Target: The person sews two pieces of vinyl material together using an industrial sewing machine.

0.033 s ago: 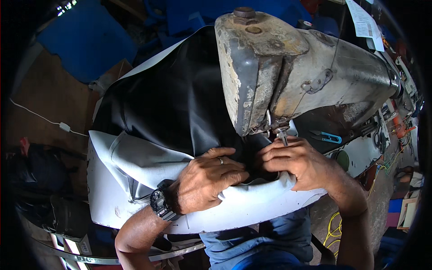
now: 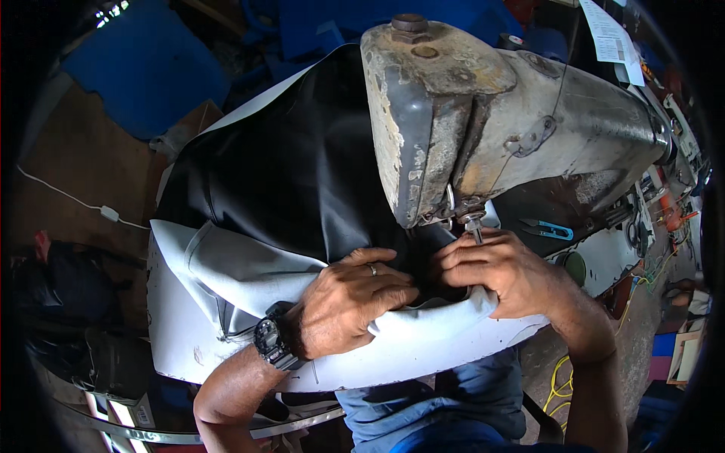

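A large piece of black leatherette [image 2: 264, 166] with a pale grey backing is spread under the head of a worn grey sewing machine [image 2: 461, 113]. My left hand [image 2: 355, 302], a ring on one finger and a black watch [image 2: 273, 341] at the wrist, presses and grips the folded material left of the needle area. Its fingers curl inward over the black side. Close by the needle bar [image 2: 473, 225], my right hand [image 2: 502, 272] pinches the same piece, with the pale folded edge below it. The fingertips of my right hand are partly hidden by the material and the machine.
The white sewing table [image 2: 189, 332] has a chipped, curved edge. Blue-handled thread snips [image 2: 549, 229] lie under the machine's arm, with a round green-rimmed object [image 2: 572, 266] nearby. A white cord [image 2: 109, 214] hangs at the left; yellow cable [image 2: 557, 389] lies on the floor at the right.
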The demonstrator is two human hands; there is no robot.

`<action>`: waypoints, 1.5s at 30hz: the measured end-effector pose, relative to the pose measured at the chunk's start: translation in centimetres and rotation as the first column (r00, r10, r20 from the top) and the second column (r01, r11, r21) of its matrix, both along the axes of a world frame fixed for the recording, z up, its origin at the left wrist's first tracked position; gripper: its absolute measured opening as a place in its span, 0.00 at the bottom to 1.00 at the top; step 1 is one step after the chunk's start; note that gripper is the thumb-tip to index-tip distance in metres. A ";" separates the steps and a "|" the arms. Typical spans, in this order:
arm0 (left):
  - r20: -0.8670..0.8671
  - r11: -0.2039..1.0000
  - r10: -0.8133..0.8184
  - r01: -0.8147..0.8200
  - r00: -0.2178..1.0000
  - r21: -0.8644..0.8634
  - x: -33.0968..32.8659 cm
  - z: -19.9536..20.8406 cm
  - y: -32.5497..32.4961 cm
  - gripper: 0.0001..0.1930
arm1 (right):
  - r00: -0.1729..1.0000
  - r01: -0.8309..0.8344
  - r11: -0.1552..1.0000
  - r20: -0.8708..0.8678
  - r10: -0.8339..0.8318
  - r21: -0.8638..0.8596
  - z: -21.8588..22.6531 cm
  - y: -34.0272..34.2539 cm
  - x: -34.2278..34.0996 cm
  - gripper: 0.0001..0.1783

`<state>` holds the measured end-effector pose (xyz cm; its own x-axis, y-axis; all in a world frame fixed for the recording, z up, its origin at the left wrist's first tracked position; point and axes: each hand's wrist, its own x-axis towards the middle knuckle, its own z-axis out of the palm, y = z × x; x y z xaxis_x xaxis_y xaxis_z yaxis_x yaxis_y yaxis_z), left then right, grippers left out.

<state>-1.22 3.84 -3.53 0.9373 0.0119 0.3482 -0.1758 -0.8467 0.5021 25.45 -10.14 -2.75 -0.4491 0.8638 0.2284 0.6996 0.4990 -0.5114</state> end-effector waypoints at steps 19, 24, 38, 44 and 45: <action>0.012 0.982 0.069 -0.070 0.998 0.174 0.5 0.3 -0.1 0.20 | 0.998 0.053 0.997 -0.038 -0.051 0.049 -0.2 0.3 -0.1 0.21; 0.007 0.971 0.100 -0.100 0.995 0.216 0.7 0.3 -0.1 0.19 | 0.996 0.080 0.995 -0.047 -0.077 0.065 -0.6 0.4 0.0 0.21; 0.027 0.942 0.146 -0.147 0.989 0.301 1.4 0.5 0.1 0.22 | 0.984 0.141 0.937 0.060 -0.168 0.320 -1.0 0.7 -0.3 0.32; 0.063 0.960 0.108 -0.120 0.992 0.251 1.5 0.3 0.0 0.22 | 0.993 0.104 0.959 -0.077 -0.087 0.264 -2.1 0.6 -1.3 0.34; 0.063 0.961 0.114 -0.126 0.991 0.247 1.4 0.3 0.0 0.22 | 0.994 0.099 0.968 -0.077 -0.084 0.229 -2.2 0.6 -1.1 0.32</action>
<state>0.21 3.80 -3.25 0.9164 0.0301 0.3991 -0.0839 -0.9606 0.2651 24.30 -9.50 -4.90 -0.3478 0.8204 0.4538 0.7161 0.5449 -0.4363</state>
